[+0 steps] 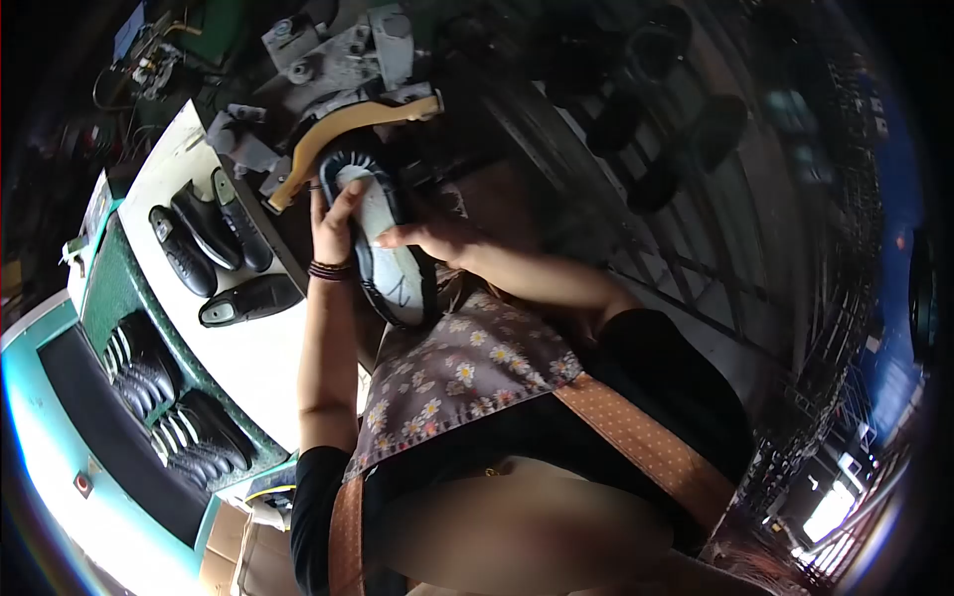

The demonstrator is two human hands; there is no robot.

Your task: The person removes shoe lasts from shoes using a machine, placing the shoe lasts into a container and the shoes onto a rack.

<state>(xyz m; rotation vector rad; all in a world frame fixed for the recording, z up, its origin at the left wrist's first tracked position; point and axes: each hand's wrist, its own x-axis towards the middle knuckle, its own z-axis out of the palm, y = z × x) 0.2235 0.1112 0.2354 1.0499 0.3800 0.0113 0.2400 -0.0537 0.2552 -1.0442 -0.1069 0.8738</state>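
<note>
Shoe (386,266) beside yellow band (348,121), black shoes (207,230) on white table (234,363)

The scene is shown by 1 camera, worn on the head and aimed steeply down and forward. The apron (459,366) is viewed from close above, and the shoe (390,260) is framed just beyond it. The white tabletop (253,343) is seen slantwise at left, its far corner turned toward the top.
</note>
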